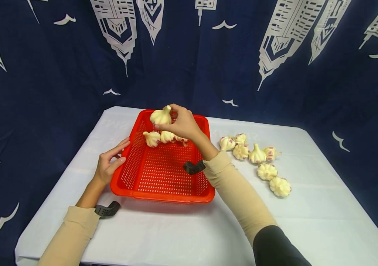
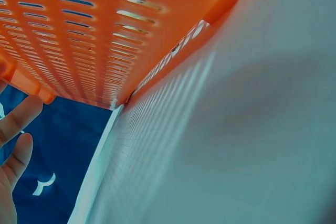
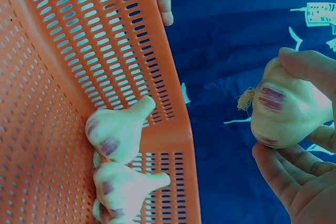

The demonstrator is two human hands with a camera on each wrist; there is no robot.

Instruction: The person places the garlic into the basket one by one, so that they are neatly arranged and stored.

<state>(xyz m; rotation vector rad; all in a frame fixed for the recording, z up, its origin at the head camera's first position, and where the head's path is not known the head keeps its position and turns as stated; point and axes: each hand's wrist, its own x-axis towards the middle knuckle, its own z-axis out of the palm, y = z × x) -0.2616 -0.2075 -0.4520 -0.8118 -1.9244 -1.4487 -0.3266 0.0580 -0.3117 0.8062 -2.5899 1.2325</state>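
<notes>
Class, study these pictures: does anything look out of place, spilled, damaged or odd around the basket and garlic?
The navy backdrop looks odd: its printed buildings hang upside down, pointing toward the table. Otherwise nothing stands out: the red basket and garlic bulbs show no obvious damage.

The basket point(image 1: 162, 168) looks glossy plastic, the garlic bulb point(image 1: 160, 117) smooth, the backdrop point(image 1: 192, 70) matt cloth.
</notes>
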